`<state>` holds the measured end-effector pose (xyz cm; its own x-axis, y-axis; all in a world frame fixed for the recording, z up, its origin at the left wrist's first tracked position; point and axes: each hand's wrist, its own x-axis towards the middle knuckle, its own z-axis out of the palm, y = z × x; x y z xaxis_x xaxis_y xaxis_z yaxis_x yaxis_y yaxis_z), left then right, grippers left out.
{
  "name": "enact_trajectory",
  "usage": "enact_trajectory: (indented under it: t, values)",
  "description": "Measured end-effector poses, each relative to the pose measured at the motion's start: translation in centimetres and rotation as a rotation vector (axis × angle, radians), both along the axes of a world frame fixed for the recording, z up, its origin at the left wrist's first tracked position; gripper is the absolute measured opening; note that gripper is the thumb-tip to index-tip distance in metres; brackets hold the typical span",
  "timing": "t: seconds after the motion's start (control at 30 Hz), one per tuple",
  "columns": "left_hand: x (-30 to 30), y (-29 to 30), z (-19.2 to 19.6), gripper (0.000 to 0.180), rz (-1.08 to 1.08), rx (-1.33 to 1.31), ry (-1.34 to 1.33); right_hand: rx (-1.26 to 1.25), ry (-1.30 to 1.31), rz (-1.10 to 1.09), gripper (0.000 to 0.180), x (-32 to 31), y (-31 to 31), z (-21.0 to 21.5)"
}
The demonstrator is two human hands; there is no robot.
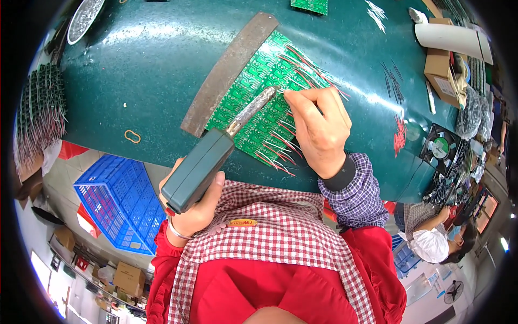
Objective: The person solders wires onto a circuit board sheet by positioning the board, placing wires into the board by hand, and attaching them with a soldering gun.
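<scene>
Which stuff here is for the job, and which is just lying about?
For the job:
soldering tool, in the left hand
circuit board, the right hand over its edge
metal bar, along the board's left side
red wires and white wires, probably: similar ones are on the board

Seemingly just lying about:
yellowish loop, on the table
blue crate, beside the table
cardboard box

Red garment (243, 281) at lower centre of the frame, red-and-white checked apron (275, 242) over it, yellow label (244, 222) and pinkish flower shape (217, 228) on its front, slim silvery bracelet (175, 231) left of centre, purple-and-white plaid sleeve cover (364, 189) with dark cuff (341, 175) right of centre
</scene>
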<state>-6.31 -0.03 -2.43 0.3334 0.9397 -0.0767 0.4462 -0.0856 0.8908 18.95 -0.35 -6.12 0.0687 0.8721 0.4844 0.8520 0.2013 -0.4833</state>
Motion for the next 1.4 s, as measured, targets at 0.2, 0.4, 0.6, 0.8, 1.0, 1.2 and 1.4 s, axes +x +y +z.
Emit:
enact_trajectory:
  t: [0.2, 0.4, 0.6, 0.8, 1.0, 1.2, 1.4]
  values:
    - [-0.6, -0.9, -0.3, 0.024, 0.077, -0.048, -0.026, -0.011, -0.009, -0.007, 0.030, -0.1, -0.1, 0.3]
    - [-0.6, -1.0, -0.4, 0.024, 0.080, -0.068, 0.001, -0.007, -0.011, -0.005, 0.029, 0.1, 0.0, 0.1]
    - [-0.6, -1.0, -0.3, 0.024, 0.035, 0.037, 0.027, -0.004, -0.012, -0.006, 0.029, -0.1, 0.0, 0.2]
    - [-0.7, -1.1, -0.2, 0.026, 0.029, 0.012, -0.034, 0.004, -0.019, -0.003, 0.030, 0.1, 0.0, 0.3]
    - [-1.1, -1.0, 0.2, 0.025, 0.077, -0.050, -0.033, -0.004, -0.031, -0.052, 0.029, 0.5, -1.5, 1.7]
    - [-1.5, -1.5, 0.3, 0.027, 0.105, -0.109, -0.044, 0.090, 0.034, -0.012, 0.027, -0.9, -1.4, 3.4]
    - [-1.4, -1.3, 0.1, 0.025, 0.061, 0.034, -0.030, 0.011, 0.019, -0.001, 0.028, -1.3, -0.8, 1.1]
